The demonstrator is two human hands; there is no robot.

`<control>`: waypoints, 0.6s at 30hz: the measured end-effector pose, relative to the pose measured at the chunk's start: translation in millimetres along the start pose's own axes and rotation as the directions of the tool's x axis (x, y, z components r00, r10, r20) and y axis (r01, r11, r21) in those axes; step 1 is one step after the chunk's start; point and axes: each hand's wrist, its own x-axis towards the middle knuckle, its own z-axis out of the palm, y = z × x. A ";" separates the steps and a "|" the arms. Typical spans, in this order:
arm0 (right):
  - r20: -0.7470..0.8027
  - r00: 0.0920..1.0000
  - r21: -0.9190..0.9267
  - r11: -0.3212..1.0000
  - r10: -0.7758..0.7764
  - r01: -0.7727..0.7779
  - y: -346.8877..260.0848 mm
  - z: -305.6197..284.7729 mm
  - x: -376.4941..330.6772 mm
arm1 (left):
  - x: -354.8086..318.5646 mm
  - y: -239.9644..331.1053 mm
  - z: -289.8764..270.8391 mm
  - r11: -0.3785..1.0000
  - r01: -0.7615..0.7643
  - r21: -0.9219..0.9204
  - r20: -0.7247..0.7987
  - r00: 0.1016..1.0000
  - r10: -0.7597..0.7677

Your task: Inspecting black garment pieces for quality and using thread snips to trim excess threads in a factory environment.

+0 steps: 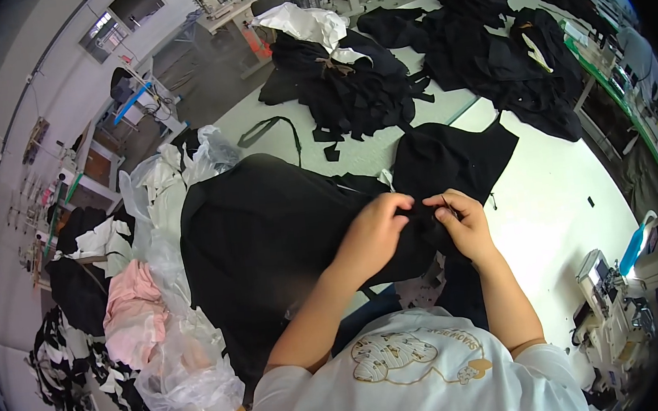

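Both hands meet over black cloth near the table's front edge. My left hand (371, 234) is closed, its thumb and forefinger pinched together at the edge of a black fabric piece (267, 223). That large piece spreads left and hangs over the front edge. Just to the right, my right hand (466, 225) pinches black cloth between thumb and fingers, a short gap from the left fingertips. Beyond the hands a smaller black fabric panel (451, 158) lies on the white table (540, 213). The exact bit between the fingertips is too small to make out.
Heaps of black cut pieces (357, 84) and black cloth (522, 68) cover the table's far side. A black strap (270, 128) lies at the far left. Clear plastic bags (182, 370) and pink cloth (135, 315) stand left. A sewing machine (606, 290) sits at right.
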 end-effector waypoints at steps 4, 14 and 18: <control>-0.010 0.996 -0.074 0.993 -0.094 0.093 5.1 -1.1 7.0 | 14.3 -10.6 7.3 0.968 0.174 -0.183 0.280 0.953 -0.118; 0.027 0.999 0.178 0.984 0.027 -0.032 -15.9 3.2 -19.0 | 17.7 -24.4 -14.9 0.606 0.464 -0.646 0.427 0.878 -0.217; 0.157 0.963 0.183 0.952 0.219 -0.247 -3.7 22.6 -15.6 | 18.4 -18.5 -19.6 0.629 0.457 -0.630 0.440 0.876 -0.196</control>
